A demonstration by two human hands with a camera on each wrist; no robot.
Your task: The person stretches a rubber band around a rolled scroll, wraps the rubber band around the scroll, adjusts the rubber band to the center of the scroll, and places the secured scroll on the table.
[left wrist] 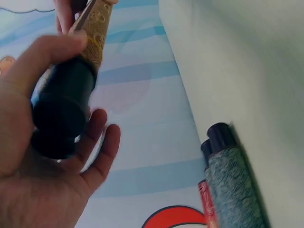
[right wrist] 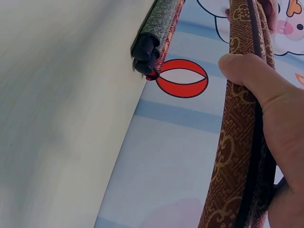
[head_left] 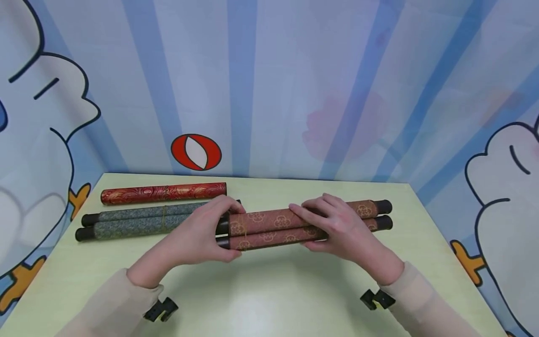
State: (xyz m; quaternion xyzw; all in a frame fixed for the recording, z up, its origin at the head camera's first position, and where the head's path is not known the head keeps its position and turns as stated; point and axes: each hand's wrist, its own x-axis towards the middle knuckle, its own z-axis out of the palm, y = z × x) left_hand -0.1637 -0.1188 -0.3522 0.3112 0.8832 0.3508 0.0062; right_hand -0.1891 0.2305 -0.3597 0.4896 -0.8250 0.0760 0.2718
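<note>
Both hands hold a brown scroll with gold flower patterns, rolled as two side-by-side rods with black end knobs. It is held up over the table and tilts slightly, its right end farther away. My left hand grips the left end, thumb on the near side and fingers over the far side by the black knobs. My right hand grips the body right of its middle, the thumb lying along the patterned face. A thin band circles the scroll near its left end.
On the table, a grey-green scroll with black knobs lies behind my left hand, partly hidden by it. Beyond it lies a red and gold roll. A striped cartoon backdrop rises behind the table's far edge.
</note>
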